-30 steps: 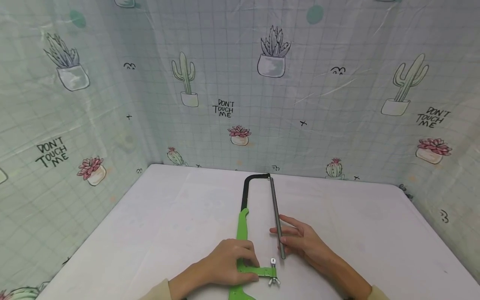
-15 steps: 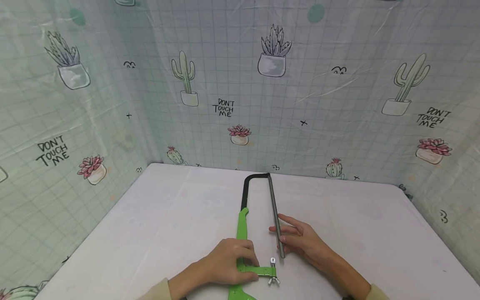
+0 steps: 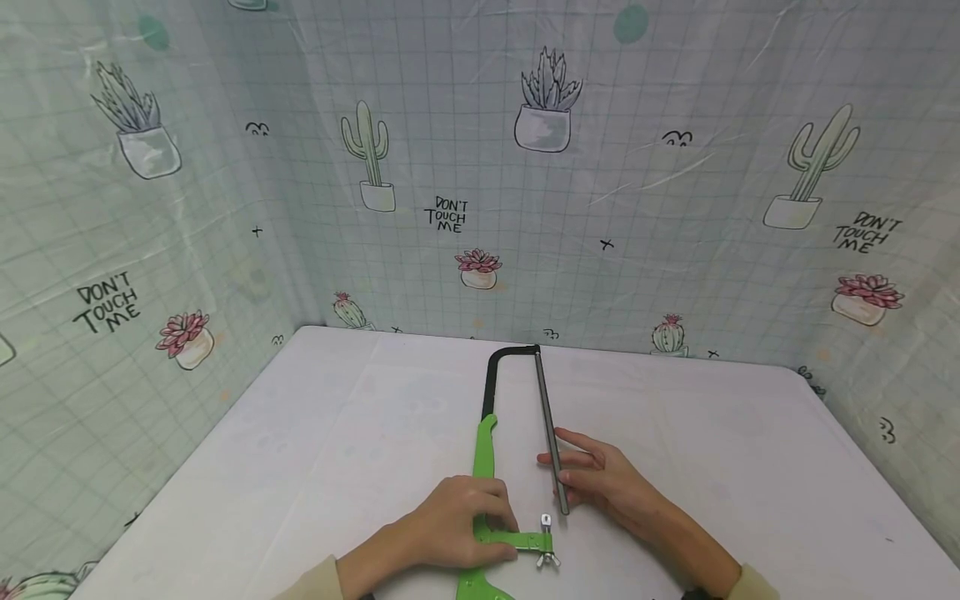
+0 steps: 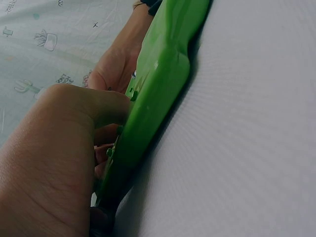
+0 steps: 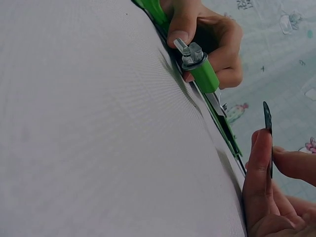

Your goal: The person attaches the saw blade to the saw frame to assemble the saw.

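Observation:
A hacksaw frame [image 3: 484, 454], green at the handle end and black at the far end, lies on the white table. My left hand [image 3: 461, 523] grips its green part near the short arm, which carries a metal blade holder and a wing nut [image 3: 548, 560]. My right hand [image 3: 600, 479] pinches a dark hacksaw blade [image 3: 551, 433] between thumb and fingers. The blade's far end meets the tip of the black arm; whether it is hooked there is too small to tell. Its near end sits apart from the blade holder [image 3: 546, 522]. In the right wrist view the blade [image 5: 268, 118] appears edge-on.
The white table [image 3: 712, 433] stretches to both sides of the saw frame. A patterned curtain [image 3: 420, 150] with cactus prints hangs behind the table and at its sides.
The blade's far end has shifted slightly left, to the tip of the black arm, with my right hand moving a little along. My left hand holds its place on the frame.

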### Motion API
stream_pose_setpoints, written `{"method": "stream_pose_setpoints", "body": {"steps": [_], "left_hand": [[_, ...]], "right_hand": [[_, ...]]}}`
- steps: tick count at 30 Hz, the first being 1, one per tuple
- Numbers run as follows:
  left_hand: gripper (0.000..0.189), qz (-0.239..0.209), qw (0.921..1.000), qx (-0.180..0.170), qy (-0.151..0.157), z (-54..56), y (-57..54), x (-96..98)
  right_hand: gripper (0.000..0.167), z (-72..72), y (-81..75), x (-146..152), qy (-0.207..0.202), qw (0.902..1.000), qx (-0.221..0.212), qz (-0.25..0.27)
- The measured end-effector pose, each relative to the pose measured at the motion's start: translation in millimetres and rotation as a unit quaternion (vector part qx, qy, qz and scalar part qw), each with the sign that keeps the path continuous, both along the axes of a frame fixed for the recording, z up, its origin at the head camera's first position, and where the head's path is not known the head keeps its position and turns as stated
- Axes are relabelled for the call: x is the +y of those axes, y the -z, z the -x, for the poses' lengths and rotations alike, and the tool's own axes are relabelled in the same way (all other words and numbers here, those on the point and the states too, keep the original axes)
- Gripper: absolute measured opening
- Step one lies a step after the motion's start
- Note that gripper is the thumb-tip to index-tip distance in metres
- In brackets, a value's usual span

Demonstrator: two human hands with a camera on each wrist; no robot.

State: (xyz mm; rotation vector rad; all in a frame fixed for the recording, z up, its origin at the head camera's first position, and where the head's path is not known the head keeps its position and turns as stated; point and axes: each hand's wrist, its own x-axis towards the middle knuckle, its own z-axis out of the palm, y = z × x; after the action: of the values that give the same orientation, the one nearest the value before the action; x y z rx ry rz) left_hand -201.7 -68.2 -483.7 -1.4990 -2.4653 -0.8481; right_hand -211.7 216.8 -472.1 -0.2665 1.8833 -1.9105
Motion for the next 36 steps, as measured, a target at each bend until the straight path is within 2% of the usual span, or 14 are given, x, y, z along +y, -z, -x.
{"method": "stream_pose_setpoints", "body": {"steps": [9, 19, 28, 36], "left_hand": [[0.013, -0.001, 1.0000, 0.001, -0.003, -0.5, 2.7, -0.3], [0.013, -0.004, 0.9998, 0.020, 0.002, -1.2, 6.3, 0.5], [0.013, -0.006, 0.9996, 0.028, -0.003, -1.7, 7.6, 1.8], [0.014, -0.004, 0.9994, 0.035, -0.005, -2.5, 6.9, 1.5]], "right_hand": [[0.083, -1.9, -1.5, -2, 0.010, 0.9999, -0.005, -0.008], [0.090, -6.5, -2.4, -4, 0.016, 0.9997, -0.017, 0.006], [0.082, -10.6, -3.5, -6, 0.013, 0.9999, 0.001, -0.011], [0.086, -10.1, 0.5, -6, -0.012, 0.9994, 0.019, -0.027]]}}
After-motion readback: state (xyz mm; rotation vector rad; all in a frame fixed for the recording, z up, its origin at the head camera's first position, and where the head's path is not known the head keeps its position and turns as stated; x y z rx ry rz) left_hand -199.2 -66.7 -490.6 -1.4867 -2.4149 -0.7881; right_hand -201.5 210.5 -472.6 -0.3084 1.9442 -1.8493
